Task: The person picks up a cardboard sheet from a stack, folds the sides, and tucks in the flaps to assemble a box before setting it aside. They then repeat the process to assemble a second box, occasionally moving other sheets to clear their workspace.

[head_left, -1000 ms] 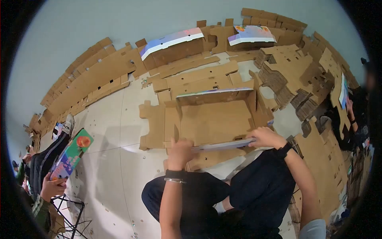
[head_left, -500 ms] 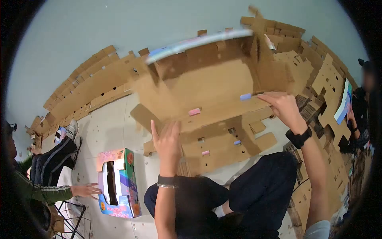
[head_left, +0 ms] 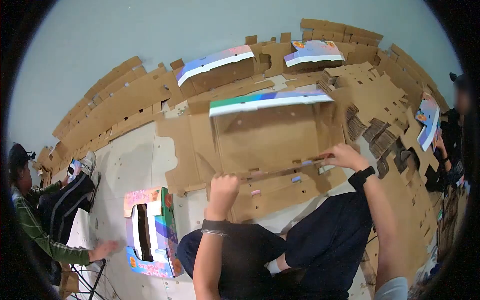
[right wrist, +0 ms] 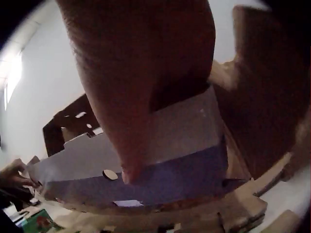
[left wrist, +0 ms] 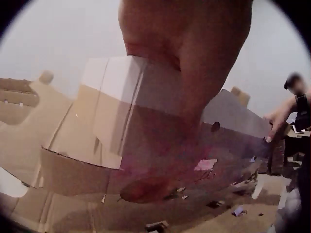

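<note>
A part-folded cardboard box (head_left: 265, 145) lies in front of me, plain brown inside, with a printed far wall (head_left: 272, 102). My left hand (head_left: 223, 195) grips the near wall's left end, fingers curled over the top edge. In the left wrist view its thumb lies down the printed outer side. Near the right end, my right hand (head_left: 345, 157) pinches the same wall. Its thumb presses the purple and white outer face (right wrist: 189, 165) in the right wrist view. Below the near edge is another brown cardboard sheet (head_left: 275, 197) with small printed tabs. Most fingertips are hidden.
A printed carton (head_left: 170, 230) stands on the floor to the left, beside a seated person (head_left: 50, 225). Flat cardboard stacks (head_left: 370, 105) lie at the right, where another person holds a printed piece (head_left: 428, 120). More cardboard (head_left: 120, 95) lines the wall.
The box went up, tilted, and came back down with its printed far wall showing more. My left fingers went from spread to curled. The left person set the printed carton down and drew a hand back.
</note>
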### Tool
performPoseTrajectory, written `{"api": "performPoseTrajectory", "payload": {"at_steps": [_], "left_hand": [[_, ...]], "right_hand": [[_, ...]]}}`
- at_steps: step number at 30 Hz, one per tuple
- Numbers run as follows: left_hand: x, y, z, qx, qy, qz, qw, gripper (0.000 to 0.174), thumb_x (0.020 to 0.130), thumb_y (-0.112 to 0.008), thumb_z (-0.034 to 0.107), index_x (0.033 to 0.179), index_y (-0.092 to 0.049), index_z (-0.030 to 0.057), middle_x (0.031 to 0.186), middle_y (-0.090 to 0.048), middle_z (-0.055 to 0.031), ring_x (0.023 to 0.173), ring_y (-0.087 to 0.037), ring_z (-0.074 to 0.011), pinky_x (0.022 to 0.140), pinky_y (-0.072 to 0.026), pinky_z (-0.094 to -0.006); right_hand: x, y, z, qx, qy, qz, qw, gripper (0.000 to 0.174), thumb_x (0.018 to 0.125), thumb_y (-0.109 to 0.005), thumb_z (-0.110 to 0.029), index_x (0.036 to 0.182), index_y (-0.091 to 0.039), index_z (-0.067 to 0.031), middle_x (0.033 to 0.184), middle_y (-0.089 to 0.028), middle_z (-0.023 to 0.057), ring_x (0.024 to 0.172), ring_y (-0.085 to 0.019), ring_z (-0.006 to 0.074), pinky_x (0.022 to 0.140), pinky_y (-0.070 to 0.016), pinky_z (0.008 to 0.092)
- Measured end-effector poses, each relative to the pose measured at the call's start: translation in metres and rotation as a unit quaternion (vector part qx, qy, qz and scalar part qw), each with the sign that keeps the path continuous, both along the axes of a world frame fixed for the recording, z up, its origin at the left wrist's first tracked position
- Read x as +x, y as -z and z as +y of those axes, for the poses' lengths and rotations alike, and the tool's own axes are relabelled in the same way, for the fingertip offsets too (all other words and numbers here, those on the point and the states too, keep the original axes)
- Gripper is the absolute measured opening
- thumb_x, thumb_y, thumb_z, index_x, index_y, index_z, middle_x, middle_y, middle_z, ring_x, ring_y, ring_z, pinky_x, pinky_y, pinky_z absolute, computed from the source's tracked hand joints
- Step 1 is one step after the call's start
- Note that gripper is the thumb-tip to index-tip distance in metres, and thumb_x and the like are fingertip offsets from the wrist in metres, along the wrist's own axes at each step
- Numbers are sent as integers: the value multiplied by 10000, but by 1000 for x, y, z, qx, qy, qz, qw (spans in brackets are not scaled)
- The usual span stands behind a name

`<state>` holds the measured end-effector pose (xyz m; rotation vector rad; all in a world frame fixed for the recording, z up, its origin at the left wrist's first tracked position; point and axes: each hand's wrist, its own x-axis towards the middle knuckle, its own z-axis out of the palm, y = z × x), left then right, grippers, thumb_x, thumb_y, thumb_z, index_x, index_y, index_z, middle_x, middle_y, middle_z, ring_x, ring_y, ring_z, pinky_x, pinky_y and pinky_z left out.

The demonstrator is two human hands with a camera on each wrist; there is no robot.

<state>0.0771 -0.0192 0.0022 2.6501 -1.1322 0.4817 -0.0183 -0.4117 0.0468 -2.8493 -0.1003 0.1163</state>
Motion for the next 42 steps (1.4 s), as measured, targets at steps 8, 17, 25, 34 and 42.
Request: {"api": "performPoseTrajectory", "payload": {"at_steps": [8,17,25,34,42], "left_hand": [[2,42,-4,38,-46,-2,998,171,790,-620,259,700,-629,114,605,-589,-102,598,-611,-275,544,-477,-391],[-16,76,-18,172,-61,95,979,96,758,-571,161,780,-641,99,711,-631,-86,701,-636,-288,595,-493,-402],[15,-73,-11,-38,-124,-151,980,418,766,-526,68,1182,-531,33,1111,-560,-184,1101,-528,-321,911,-440,-399],[-39,18,9,313,-54,150,936,483,786,-579,174,1246,-500,48,1047,-593,-116,954,-605,-241,732,-519,-395],[11,53,22,252,-77,278,924,560,702,-694,334,1165,-547,56,1076,-605,-141,979,-607,-292,773,-503,-422]], "right_hand": [[3,61,-9,-176,-17,37,984,333,749,-628,-342,1027,-675,-164,876,-668,122,839,-635,307,727,-499,415],[-10,85,-12,-277,-49,126,951,228,748,-590,-210,946,-682,-142,833,-667,139,826,-652,299,687,-504,438],[32,-87,7,-290,27,-333,897,560,684,-599,-36,1225,-520,-159,1116,-593,184,807,-651,278,665,-524,394],[-11,12,2,-219,-20,20,975,349,822,-504,-127,1158,-593,-149,1022,-635,171,872,-622,335,747,-501,417],[9,113,22,-59,-24,154,986,365,795,-576,-333,1061,-617,-87,951,-644,172,892,-616,331,789,-480,435]]}}
